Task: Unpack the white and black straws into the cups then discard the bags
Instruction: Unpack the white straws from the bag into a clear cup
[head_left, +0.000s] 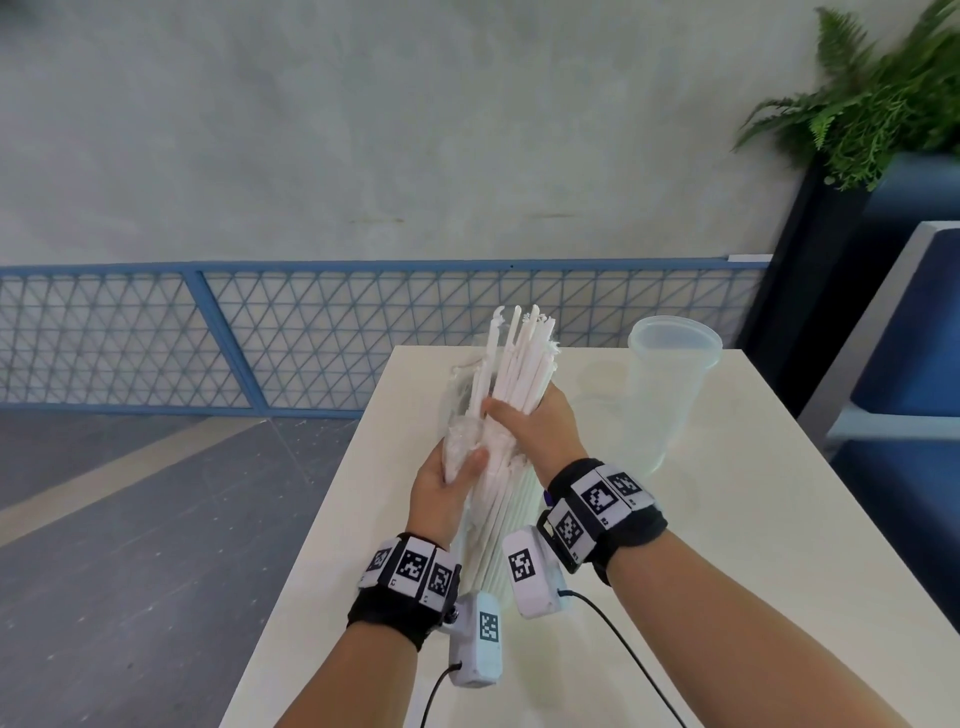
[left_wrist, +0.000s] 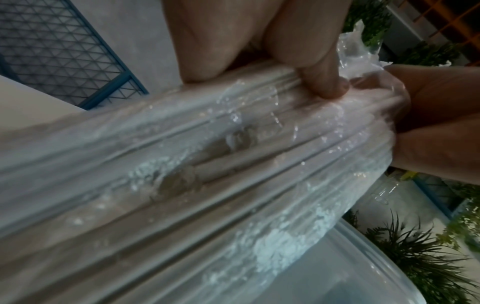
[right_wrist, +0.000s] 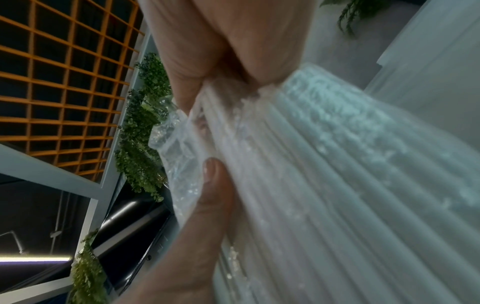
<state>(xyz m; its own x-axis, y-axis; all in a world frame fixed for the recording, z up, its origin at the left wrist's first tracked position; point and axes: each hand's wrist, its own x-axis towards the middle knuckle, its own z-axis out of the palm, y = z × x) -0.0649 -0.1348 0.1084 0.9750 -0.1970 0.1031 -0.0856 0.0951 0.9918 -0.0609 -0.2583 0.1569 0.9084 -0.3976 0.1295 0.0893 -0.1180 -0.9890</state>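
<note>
A bundle of white straws (head_left: 519, 358) stands upright over the cream table (head_left: 727, 571), its tips poking out of a clear plastic bag (head_left: 457, 436). My right hand (head_left: 524, 415) grips the bare straws around their middle. My left hand (head_left: 460, 462) pinches the crumpled bag beside and just below it. In the left wrist view the bag (left_wrist: 233, 164) is stretched over the straws, and a translucent cup rim (left_wrist: 389, 257) shows beneath them. The right wrist view shows the straws (right_wrist: 337, 185) against my thumb (right_wrist: 213, 195). An empty clear cup (head_left: 670, 395) stands to the right. The straws' lower ends are hidden behind my wrists. No black straws are in view.
The table's left edge drops to a grey floor. A blue mesh railing (head_left: 260, 332) runs behind the table. A blue seat (head_left: 909, 364) and a fern planter (head_left: 872, 104) stand at the right.
</note>
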